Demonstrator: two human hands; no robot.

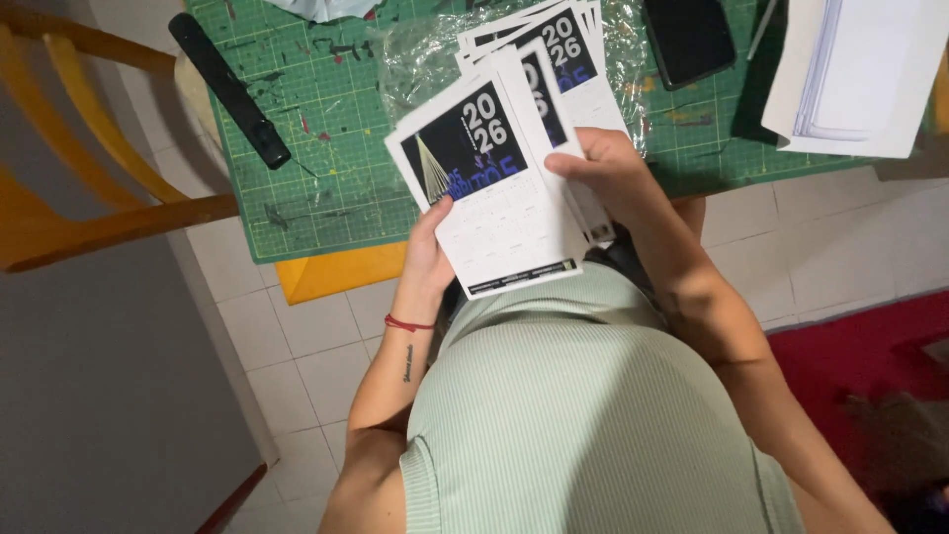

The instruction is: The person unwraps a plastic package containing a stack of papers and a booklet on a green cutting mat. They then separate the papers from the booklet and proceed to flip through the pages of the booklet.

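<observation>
I hold a fanned stack of white calendar cards (499, 213) with black picture panels in front of my chest. My left hand (427, 255) grips the stack from below at its left edge, thumb on the top card. My right hand (605, 173) pinches the stack's right side, fingers over the cards behind the top one. More cards of the same kind (559, 40) lie on crinkled clear plastic wrap (420, 54) on the green cutting mat (326, 148).
A black utility knife (229, 91) lies at the mat's left. A dark phone (689, 40) and a white stack of paper (855, 74) sit at the right. A yellow wooden chair (89, 198) stands left; a red rug (870, 386) lies on the tiled floor.
</observation>
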